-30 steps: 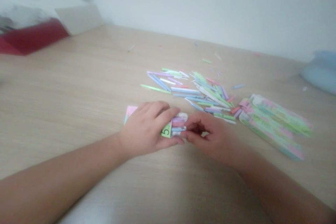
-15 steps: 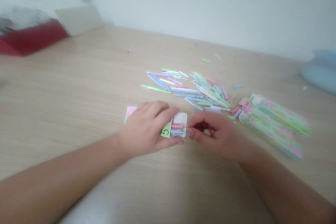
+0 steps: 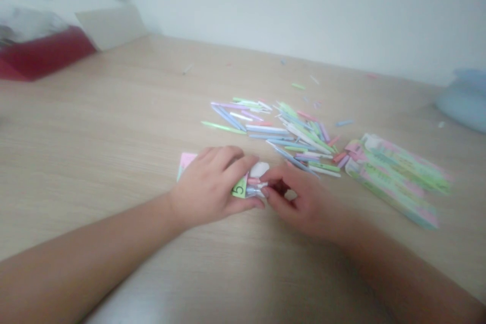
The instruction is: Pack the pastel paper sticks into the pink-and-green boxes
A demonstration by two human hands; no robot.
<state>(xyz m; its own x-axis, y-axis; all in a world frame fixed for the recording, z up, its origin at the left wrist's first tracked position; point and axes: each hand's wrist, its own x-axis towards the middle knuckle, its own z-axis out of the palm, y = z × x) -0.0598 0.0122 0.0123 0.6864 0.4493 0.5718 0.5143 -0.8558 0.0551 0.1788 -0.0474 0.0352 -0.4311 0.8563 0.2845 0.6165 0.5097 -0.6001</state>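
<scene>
Left hand: The left hand (image 3: 210,187) rested on the surface (image 3: 114,126) at the lower middle of the frame. Its fingers curled down over a small paper pack (image 3: 259,168). It seemed to press the pack so that it would not slide.

Right hand: The right hand (image 3: 304,197) was just beside the pack. Its thumb and first finger (image 3: 266,190) were pinched close together at the ends of thin colored paper sticks (image 3: 253,186). This looked like a way to get at one small stick.

Pack: The pack lay under the left hand. A green tag (image 3: 240,188) with a black 5 showed on it, and a pink paper corner (image 3: 186,161) poked out past the fingers.

Pile: A messy pile of pale loose sticks (image 3: 277,129) lay just past the hands. Long striped paper strips (image 3: 395,182) lay to its right.

Far things: A red thing (image 3: 41,55) and a pale card (image 3: 110,25) sat at the upper left. A soft blue thing (image 3: 465,101) was cut off by the right edge.

Hard to see: The hands hid most of the pack. The blur hid whether the right hand had a stick.
</scene>
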